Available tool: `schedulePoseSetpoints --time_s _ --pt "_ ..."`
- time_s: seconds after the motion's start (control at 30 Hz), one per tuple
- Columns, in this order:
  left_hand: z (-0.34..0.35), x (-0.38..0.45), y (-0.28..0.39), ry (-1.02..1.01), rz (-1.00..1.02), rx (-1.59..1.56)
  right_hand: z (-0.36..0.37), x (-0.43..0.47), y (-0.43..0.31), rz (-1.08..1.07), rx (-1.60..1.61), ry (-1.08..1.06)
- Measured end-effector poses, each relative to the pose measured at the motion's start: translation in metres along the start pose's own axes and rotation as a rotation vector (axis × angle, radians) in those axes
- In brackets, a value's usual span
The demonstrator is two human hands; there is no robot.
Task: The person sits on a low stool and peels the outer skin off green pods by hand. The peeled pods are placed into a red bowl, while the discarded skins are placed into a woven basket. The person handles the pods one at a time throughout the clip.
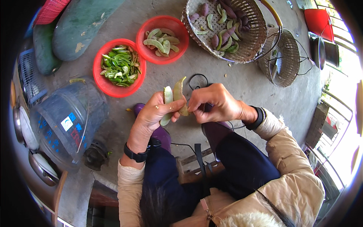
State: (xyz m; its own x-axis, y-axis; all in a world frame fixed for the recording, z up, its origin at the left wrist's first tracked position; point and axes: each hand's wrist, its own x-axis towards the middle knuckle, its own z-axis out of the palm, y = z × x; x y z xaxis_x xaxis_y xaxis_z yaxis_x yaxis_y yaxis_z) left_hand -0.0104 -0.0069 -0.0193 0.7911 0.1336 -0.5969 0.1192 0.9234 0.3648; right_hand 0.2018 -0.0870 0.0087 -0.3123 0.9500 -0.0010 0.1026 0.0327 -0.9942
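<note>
My left hand (158, 109) holds two flat green bean pods, one pale pod (168, 95) and one curved, yellowish pod (178, 90). The fingertips of my right hand (214, 103) are pinched at the lower end of the curved pod; whether they grip it or a bit of its edge cannot be told. Beyond my hands, a red plastic colander (97, 82) holds cut green pieces, and a second red colander (184, 46) holds flat pods. A woven basket (195, 42) farther right contains bean pods and purple tubers.
A smaller wire-handled basket (293, 56) stands right of the big one. Large green gourds (79, 31) lie upper left. A translucent plastic bucket (93, 105) and a blue crate (31, 68) are at the left. A black cable loop (198, 75) lies on the concrete floor.
</note>
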Motion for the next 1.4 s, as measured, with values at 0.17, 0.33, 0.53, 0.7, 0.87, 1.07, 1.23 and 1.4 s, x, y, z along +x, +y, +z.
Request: schedulePoseSetpoints --time_s 0.17,0.33,0.53,0.7,0.87,1.07,1.23,1.4 --pt "-0.007 -0.006 0.005 -0.051 -0.051 -0.066 -0.029 -0.003 0.001 0.290 0.524 0.252" --pt "-0.012 -0.009 0.005 -0.176 -0.089 -0.156 -0.052 0.003 0.008 0.248 -0.041 0.360" --pt "-0.013 -0.003 0.005 -0.262 -0.124 -0.249 -0.023 0.011 0.006 0.090 -0.238 0.085" --pt "0.000 -0.001 0.000 0.014 -0.029 0.262 -0.019 0.008 0.003 0.030 -0.388 0.040" --pt "0.024 0.006 -0.018 0.478 0.504 1.559 -0.003 0.008 0.013 -0.134 -0.661 -0.031" --pt "0.023 0.009 -0.021 0.454 0.669 1.731 0.001 0.004 0.014 0.030 -0.420 0.097" --pt "0.023 0.007 -0.015 0.350 0.744 1.685 -0.004 -0.002 0.007 0.282 -0.064 0.160" --pt "0.025 -0.001 -0.011 0.260 0.663 1.451 -0.012 -0.002 0.008 0.541 0.465 0.189"
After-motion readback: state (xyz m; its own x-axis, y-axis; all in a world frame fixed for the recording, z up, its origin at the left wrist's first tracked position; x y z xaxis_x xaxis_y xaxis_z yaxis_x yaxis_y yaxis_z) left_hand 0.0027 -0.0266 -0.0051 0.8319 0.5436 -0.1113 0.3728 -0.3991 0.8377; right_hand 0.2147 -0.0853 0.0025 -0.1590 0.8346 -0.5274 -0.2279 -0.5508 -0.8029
